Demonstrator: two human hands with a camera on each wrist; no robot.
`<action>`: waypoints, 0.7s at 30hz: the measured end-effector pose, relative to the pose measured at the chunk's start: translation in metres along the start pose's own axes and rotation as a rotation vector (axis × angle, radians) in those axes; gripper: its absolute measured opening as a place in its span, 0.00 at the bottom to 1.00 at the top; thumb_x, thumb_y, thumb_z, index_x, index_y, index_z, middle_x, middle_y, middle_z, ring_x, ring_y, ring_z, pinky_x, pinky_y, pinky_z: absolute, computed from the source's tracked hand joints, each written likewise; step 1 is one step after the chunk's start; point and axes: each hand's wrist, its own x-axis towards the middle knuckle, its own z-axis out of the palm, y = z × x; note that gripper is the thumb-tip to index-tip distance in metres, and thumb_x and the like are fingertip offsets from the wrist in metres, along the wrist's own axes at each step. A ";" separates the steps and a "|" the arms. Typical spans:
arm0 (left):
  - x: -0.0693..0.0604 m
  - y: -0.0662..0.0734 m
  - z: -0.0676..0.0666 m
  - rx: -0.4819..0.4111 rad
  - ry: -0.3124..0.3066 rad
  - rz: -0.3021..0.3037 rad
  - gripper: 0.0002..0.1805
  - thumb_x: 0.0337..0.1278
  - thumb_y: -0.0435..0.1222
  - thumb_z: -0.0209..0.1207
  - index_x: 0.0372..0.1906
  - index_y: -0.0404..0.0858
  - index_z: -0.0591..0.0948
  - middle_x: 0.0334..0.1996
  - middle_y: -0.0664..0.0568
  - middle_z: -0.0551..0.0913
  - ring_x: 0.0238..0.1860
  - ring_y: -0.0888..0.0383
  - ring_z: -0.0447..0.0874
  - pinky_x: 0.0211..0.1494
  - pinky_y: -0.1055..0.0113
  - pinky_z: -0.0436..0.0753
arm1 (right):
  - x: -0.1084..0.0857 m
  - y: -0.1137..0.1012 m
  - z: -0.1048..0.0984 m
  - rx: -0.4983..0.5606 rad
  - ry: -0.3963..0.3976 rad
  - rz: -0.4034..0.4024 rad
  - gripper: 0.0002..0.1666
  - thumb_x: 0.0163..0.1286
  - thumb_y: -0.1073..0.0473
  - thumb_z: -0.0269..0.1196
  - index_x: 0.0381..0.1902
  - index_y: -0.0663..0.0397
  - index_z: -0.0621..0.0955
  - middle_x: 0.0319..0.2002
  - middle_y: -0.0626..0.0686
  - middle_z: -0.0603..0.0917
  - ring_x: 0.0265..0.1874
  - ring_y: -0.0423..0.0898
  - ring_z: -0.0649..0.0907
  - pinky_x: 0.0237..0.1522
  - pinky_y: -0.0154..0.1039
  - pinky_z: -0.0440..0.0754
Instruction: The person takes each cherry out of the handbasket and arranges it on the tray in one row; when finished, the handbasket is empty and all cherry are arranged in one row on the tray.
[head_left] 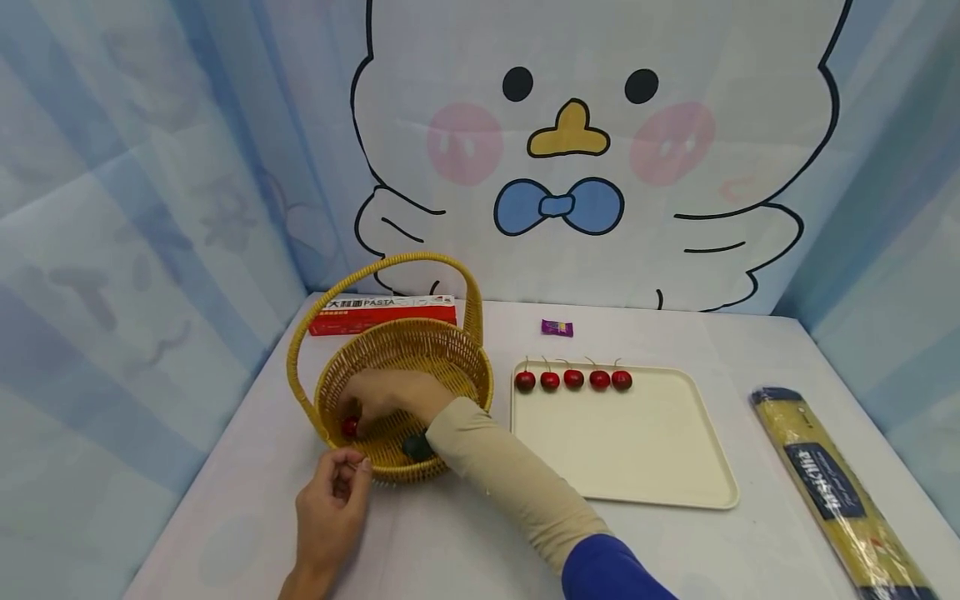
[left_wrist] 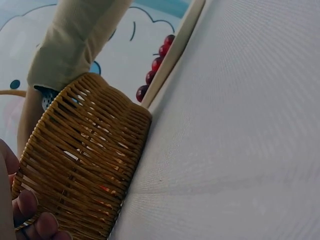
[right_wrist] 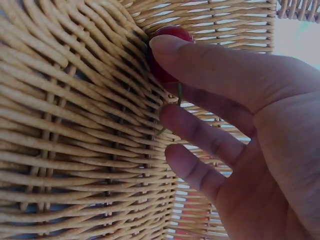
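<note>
In the head view, my right hand (head_left: 390, 396) reaches down inside a yellow wicker basket (head_left: 480, 367) with a tall arched handle. Its thumb and a finger pinch a red cherry (right_wrist: 172, 37) against the basket's inner wall. The right wrist view shows the cherry's green stem (right_wrist: 179, 94) hanging beside the other fingers, which are bent loosely. At the basket's near left rim, my left hand (head_left: 330, 508) grips the edge with thumb and curled fingers. Several cherries (head_left: 573, 379) with stems stand in a row along the far edge of a cream tray (head_left: 637, 450).
Behind the basket lies a red pasta box (head_left: 382, 315). A small purple wrapped packet (head_left: 557, 328) is beyond the tray. At the right, a long yellow noodle packet (head_left: 832, 492) lies slantwise. A dark object (head_left: 417, 447) sits by the right cuff. Printed curtains surround the table.
</note>
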 end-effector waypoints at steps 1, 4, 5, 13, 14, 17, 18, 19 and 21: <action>0.000 0.000 0.000 -0.002 0.000 0.001 0.09 0.55 0.23 0.65 0.38 0.35 0.78 0.20 0.56 0.74 0.21 0.69 0.68 0.23 0.78 0.68 | -0.001 -0.001 0.000 0.004 0.001 0.004 0.16 0.64 0.58 0.72 0.51 0.42 0.86 0.42 0.39 0.86 0.42 0.33 0.81 0.49 0.25 0.78; 0.000 0.001 0.000 -0.001 -0.002 -0.001 0.09 0.55 0.23 0.65 0.38 0.35 0.78 0.20 0.56 0.75 0.21 0.69 0.68 0.23 0.78 0.69 | -0.003 -0.002 -0.002 0.011 0.001 0.015 0.16 0.64 0.58 0.72 0.50 0.42 0.86 0.42 0.39 0.86 0.42 0.33 0.81 0.49 0.25 0.78; 0.000 0.001 0.000 -0.001 -0.001 -0.001 0.09 0.55 0.23 0.65 0.38 0.35 0.78 0.20 0.56 0.75 0.21 0.69 0.68 0.23 0.78 0.69 | -0.004 -0.002 -0.003 0.015 0.001 0.013 0.16 0.64 0.58 0.71 0.50 0.42 0.86 0.42 0.39 0.86 0.42 0.33 0.82 0.49 0.25 0.78; 0.000 0.001 0.001 -0.029 0.017 0.035 0.10 0.53 0.22 0.65 0.38 0.34 0.79 0.19 0.57 0.74 0.20 0.69 0.68 0.23 0.78 0.68 | -0.015 0.002 -0.013 0.035 0.046 -0.023 0.17 0.65 0.61 0.69 0.52 0.43 0.86 0.42 0.39 0.86 0.42 0.34 0.82 0.46 0.24 0.78; 0.000 0.001 0.001 -0.032 0.019 0.039 0.10 0.53 0.22 0.65 0.38 0.34 0.79 0.19 0.57 0.74 0.20 0.70 0.68 0.23 0.79 0.68 | -0.016 0.003 -0.014 0.027 0.054 -0.027 0.18 0.65 0.61 0.69 0.52 0.43 0.86 0.42 0.39 0.85 0.42 0.34 0.81 0.46 0.24 0.78; 0.000 0.001 0.001 -0.033 0.024 0.044 0.09 0.53 0.22 0.65 0.37 0.34 0.79 0.19 0.57 0.74 0.20 0.70 0.68 0.23 0.79 0.68 | -0.020 0.004 -0.018 0.007 0.075 -0.049 0.21 0.66 0.63 0.67 0.56 0.43 0.84 0.44 0.39 0.85 0.44 0.33 0.81 0.48 0.24 0.77; 0.000 0.002 0.000 -0.032 0.024 0.046 0.09 0.53 0.22 0.65 0.37 0.34 0.79 0.19 0.57 0.74 0.20 0.70 0.68 0.23 0.79 0.68 | -0.022 0.004 -0.020 -0.001 0.081 -0.059 0.21 0.66 0.63 0.67 0.57 0.43 0.84 0.45 0.39 0.85 0.45 0.33 0.81 0.49 0.23 0.77; 0.000 0.002 0.000 -0.031 0.026 0.050 0.09 0.53 0.22 0.65 0.37 0.34 0.79 0.19 0.57 0.74 0.20 0.70 0.68 0.23 0.79 0.68 | -0.023 0.004 -0.021 -0.006 0.086 -0.066 0.21 0.67 0.62 0.67 0.57 0.44 0.84 0.46 0.40 0.85 0.45 0.33 0.80 0.49 0.23 0.76; 0.000 0.002 0.000 -0.031 0.033 0.066 0.09 0.52 0.22 0.65 0.37 0.33 0.79 0.18 0.57 0.74 0.20 0.71 0.68 0.22 0.79 0.68 | -0.028 0.004 -0.025 -0.015 0.095 -0.088 0.20 0.68 0.63 0.66 0.57 0.46 0.84 0.47 0.40 0.85 0.46 0.33 0.80 0.50 0.22 0.76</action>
